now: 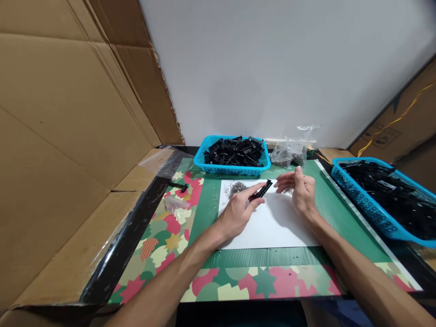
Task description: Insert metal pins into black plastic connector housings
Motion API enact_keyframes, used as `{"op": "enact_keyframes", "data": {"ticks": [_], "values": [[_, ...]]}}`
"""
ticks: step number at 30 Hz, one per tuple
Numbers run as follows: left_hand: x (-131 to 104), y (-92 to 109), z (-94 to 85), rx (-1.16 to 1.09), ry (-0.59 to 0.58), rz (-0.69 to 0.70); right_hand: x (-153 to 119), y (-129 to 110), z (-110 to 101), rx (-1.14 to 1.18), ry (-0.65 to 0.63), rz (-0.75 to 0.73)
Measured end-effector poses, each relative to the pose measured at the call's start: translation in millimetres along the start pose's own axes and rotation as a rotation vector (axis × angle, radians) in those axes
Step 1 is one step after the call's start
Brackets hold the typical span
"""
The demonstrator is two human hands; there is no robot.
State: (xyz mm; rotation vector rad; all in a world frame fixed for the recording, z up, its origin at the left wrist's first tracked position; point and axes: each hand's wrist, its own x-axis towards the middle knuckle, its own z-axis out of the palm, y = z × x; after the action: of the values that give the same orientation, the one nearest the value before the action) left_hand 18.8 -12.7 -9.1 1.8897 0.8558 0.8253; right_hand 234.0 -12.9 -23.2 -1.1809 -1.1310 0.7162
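Note:
My left hand [238, 210] grips a narrow black plastic part [262, 190] between thumb and fingers, tilted above a white sheet [272, 227]. To its right is my right hand [302, 190], thumb raised and fingers stretched toward the part without touching it; I see nothing held there. Beside my left fingers lies a pile of tiny metal pieces [235, 187], partly covered by the hand. More small pieces [289, 191] show behind my right fingers, mostly hidden.
A blue basket [231, 170] of black plastic parts stands at the back, with clear bags [289, 153] beside it. Another blue basket [374, 215] of black parts is at right. On the patterned mat [170, 227] lie a loose black part [179, 185] and a small bag [177, 204]. Cardboard [68, 136] walls the left.

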Motion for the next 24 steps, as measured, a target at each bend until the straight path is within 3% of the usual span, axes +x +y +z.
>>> {"op": "enact_keyframes", "data": {"ticks": [3, 8, 10, 13, 15, 18, 22, 24], "values": [[-0.2, -2.1, -1.7, -0.002, 0.031, 0.010, 0.5, -3.0, 5.1, 0.007, -0.136, 0.013], [-0.7, -2.7, -6.2, 0.037, 0.017, 0.026, -3.5, -7.4, 11.7, -0.019, -0.478, 0.049], [-0.4, -0.8, -7.9, 0.080, 0.023, 0.046, -3.4, -11.7, 9.1, -0.065, -0.532, 0.042], [0.4, 2.6, -9.6, 0.141, 0.060, 0.091, 4.2, -21.0, -7.0, -0.216, -0.515, -0.007], [0.7, 3.7, -10.3, 0.176, 0.087, 0.102, 15.8, -28.2, -29.5, -0.426, -0.401, -0.036], [0.4, 3.7, -11.1, 0.205, 0.093, 0.124, 40.4, -41.2, -82.2, -0.770, -0.128, -0.032], [-1.4, 3.6, -11.1, 0.240, 0.075, 0.157, 69.9, -63.1, -166.1, -1.016, 0.019, 0.034], [-2.5, 2.9, -9.5, 0.274, 0.058, 0.172, 77.7, -73.7, -198.5, -1.155, 0.063, 0.075]]}}
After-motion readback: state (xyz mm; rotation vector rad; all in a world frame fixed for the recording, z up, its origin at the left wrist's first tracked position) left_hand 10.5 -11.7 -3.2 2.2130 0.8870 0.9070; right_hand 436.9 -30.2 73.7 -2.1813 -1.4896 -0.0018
